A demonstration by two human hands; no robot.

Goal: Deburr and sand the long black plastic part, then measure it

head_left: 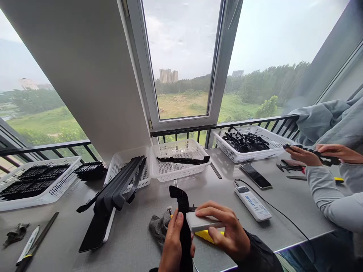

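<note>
part in my left hand [173,241]: black plastic strip [183,223], glossy
block in my right hand [224,230]: white-grey sanding block [202,222], plain
under the block: yellow tool [206,236]
rag [159,226]: dark grey
table [136,241]: matte grey
centre basket [177,158]: white lattice, one black strip inside
right basket [255,145]: white lattice, heap of black parts
left basket [36,183]: white lattice, black parts in rows
power strip [252,203]: white with blue print, black cable
phone [256,176]: black
co-worker's sleeve [326,189]: pale grey-blue
my cuff: black
</note>
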